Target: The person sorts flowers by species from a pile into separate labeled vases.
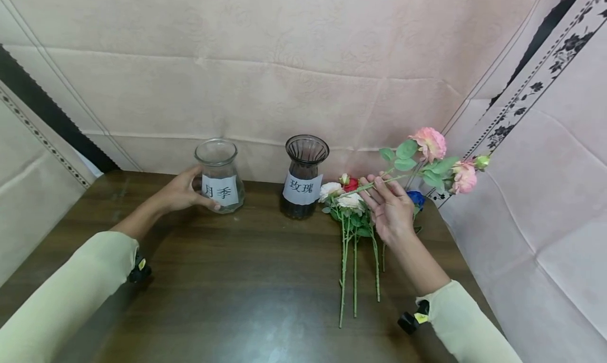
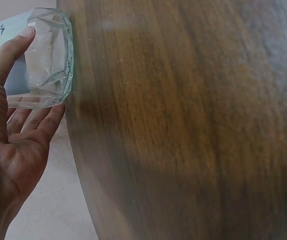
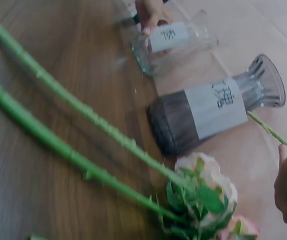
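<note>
My left hand [image 1: 182,192] holds a clear glass vase [image 1: 229,169] by its side, thumb across the front label and fingers behind, as the left wrist view also shows. The vase stands at the table's back edge. My right hand [image 1: 392,213] pinches the stem of an artificial rose spray [image 1: 430,144] with two pink blooms and a bud. The spray leans up to the right, and its bare stem end [image 3: 263,126] points left toward the dark glass vase [image 1: 302,209]. Below that hand lie several cut flowers [image 1: 351,202], white and red ones among them, partly hidden.
The dark vase, with its white label, stands between the clear vase and the flowers. Long green stems [image 1: 342,278] lie toward the front of the wooden table [image 1: 227,289]. A blue flower [image 1: 416,198] shows behind my right hand. Pale cloth [image 1: 261,89] hangs behind the table.
</note>
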{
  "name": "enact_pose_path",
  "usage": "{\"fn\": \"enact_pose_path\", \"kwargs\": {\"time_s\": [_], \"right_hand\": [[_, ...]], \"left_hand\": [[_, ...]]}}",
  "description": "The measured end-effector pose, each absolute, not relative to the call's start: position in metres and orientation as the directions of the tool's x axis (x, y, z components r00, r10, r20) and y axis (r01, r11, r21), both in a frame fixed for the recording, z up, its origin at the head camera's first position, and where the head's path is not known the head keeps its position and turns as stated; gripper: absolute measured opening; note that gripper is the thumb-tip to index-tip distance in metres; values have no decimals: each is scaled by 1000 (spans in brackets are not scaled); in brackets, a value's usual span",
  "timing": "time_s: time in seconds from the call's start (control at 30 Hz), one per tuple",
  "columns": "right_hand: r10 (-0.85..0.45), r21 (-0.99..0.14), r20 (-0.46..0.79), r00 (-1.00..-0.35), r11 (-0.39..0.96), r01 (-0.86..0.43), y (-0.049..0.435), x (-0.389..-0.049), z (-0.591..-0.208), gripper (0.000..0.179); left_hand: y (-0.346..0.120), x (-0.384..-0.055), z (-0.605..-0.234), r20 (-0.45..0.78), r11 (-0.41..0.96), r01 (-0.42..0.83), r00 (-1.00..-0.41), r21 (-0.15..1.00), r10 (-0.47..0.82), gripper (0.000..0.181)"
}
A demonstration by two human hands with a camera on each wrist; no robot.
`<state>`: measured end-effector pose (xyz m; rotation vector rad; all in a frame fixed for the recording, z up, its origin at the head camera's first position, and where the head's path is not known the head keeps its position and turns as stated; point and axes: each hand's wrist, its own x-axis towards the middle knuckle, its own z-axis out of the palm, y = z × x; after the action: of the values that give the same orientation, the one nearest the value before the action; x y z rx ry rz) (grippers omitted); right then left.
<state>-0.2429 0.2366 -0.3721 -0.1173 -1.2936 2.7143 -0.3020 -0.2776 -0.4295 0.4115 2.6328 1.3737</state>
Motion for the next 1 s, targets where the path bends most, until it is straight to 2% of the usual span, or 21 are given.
{"fn": "enact_pose_path", "kwargs": {"time_s": [0.17, 0.4, 0.77, 1.0], "right_hand": [[208, -721, 32, -978, -672, -167, 212, -245, -366, 9], [248, -709, 88, -965, -665, -236, 178, -241, -358, 6], [261, -704, 158, -952, -646, -294, 140, -233, -351, 9], [253, -701, 182, -950, -644, -306, 120, -232, -348, 10]], "left_hand": [[-278, -303, -431, 2, 543, 177, -952, 821, 307, 104], [-280, -303, -433, 13, 544, 185, -952, 818, 305, 106], [-281, -305, -435, 24, 544, 199, -950, 815, 311, 109], [-278, -305, -434, 32, 557, 207, -951, 805, 307, 100]]}}
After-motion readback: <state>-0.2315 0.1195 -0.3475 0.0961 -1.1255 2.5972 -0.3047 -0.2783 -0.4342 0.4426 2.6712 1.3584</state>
